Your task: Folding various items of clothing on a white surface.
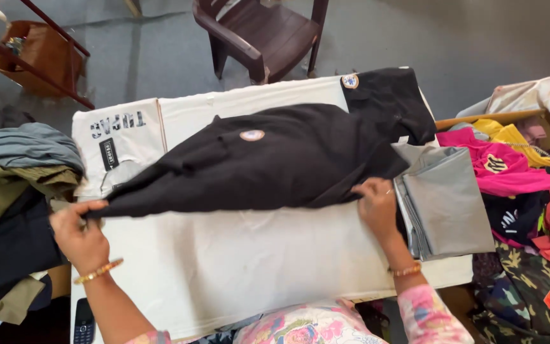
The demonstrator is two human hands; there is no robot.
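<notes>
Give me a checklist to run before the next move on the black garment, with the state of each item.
1. Left hand grips the narrow end of the black garment: ok.
2. Right hand grips the garment's lower edge: ok.
3. Garment spread flat: not ok, it is bunched and tapers toward the left hand.
4. White table cover bare in front of the garment: ok.
5. Folded grey cloth apart from the garment: not ok, the garment's right part touches it.
6. Phone secure at the table's near left corner: cannot tell.
</notes>
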